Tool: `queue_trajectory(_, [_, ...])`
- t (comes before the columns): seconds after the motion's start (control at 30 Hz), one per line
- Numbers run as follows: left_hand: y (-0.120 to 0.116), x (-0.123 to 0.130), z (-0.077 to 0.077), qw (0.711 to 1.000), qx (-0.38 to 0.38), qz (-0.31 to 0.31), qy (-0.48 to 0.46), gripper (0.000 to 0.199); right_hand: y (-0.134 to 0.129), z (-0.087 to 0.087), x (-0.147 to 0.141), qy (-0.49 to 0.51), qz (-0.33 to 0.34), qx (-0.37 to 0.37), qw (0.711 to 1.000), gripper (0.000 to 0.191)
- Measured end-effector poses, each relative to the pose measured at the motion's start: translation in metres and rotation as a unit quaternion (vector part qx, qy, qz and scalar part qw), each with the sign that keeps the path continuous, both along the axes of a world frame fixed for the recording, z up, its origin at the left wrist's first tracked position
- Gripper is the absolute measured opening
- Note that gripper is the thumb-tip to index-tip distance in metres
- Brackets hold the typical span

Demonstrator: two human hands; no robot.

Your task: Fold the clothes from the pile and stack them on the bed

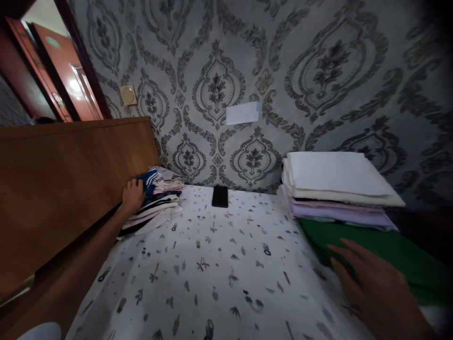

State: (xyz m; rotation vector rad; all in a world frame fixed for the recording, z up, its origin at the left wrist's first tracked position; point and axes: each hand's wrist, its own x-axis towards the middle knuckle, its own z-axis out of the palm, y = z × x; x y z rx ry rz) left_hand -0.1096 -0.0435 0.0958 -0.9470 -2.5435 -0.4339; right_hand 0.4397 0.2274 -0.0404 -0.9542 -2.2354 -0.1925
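At the left of the bed, my left hand (133, 193) rests on the side of a stack of folded clothes (157, 208), against a blue and white piece near its top. Its fingers look bent over the cloth; whether they pinch it is hard to see. My right hand (371, 278) is at the lower right, fingers apart and slightly blurred, over a green cloth (389, 250), holding nothing. Behind that hand, a pile of folded white and lilac cloths (339, 179) lies on the far part of the green cloth.
A black phone (220, 196) lies on the patterned bedsheet (212, 264) near the wall. A wooden board (71, 174) borders the bed at the left. The patterned wall (247, 61) bears a paper strip (242, 114) and a switch (128, 95).
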Motion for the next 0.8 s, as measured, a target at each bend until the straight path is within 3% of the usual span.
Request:
queue_trajectory(0.1, [-0.012, -0.017, 0.0, 0.997, 0.026, 0.055, -0.042, 0.029, -0.034, -0.002, -0.023, 0.013, 0.088, -0.015, 0.996, 0.045])
queue_trajectory(0.23, [-0.01, -0.032, 0.01, 0.989, 0.105, 0.064, -0.081, 0.021, -0.078, -0.011, -0.05, 0.052, 0.145, -0.03, 0.988, 0.042])
queue_trajectory(0.4, [0.002, -0.042, 0.047, 0.95, 0.274, 0.042, -0.141, 0.027, -0.108, -0.019, -0.055, 0.051, 0.17, -0.144, 0.974, 0.036])
queue_trajectory(0.53, [0.013, -0.019, 0.078, 0.902, 0.384, -0.05, -0.192, 0.031, -0.127, -0.005, -0.059, 0.129, 0.153, -0.279, 0.939, 0.036])
queue_trajectory(0.6, [0.016, 0.013, 0.08, 0.878, 0.398, -0.139, -0.228, 0.03, -0.139, 0.01, -0.071, 0.172, 0.145, -0.393, 0.892, 0.039])
queue_trajectory(0.63, [0.016, 0.034, 0.076, 0.865, 0.391, -0.19, -0.252, 0.029, -0.145, 0.018, -0.079, 0.195, 0.149, -0.466, 0.85, 0.043])
queue_trajectory(0.7, [0.012, 0.083, 0.061, 0.851, 0.334, -0.27, -0.301, 0.031, -0.157, 0.026, -0.096, 0.251, 0.165, -0.611, 0.732, 0.057])
queue_trajectory(0.73, [0.008, 0.107, 0.053, 0.84, 0.274, -0.326, -0.336, 0.03, -0.161, 0.026, -0.103, 0.276, 0.174, -0.665, 0.672, 0.064])
queue_trajectory(0.77, [0.003, 0.128, 0.044, 0.795, 0.104, -0.442, -0.401, 0.03, -0.165, 0.024, -0.108, 0.294, 0.188, -0.696, 0.627, 0.07])
queue_trajectory(0.8, [-0.003, 0.145, 0.036, 0.723, -0.062, -0.522, -0.448, 0.033, -0.167, 0.019, -0.111, 0.302, 0.206, -0.708, 0.604, 0.074])
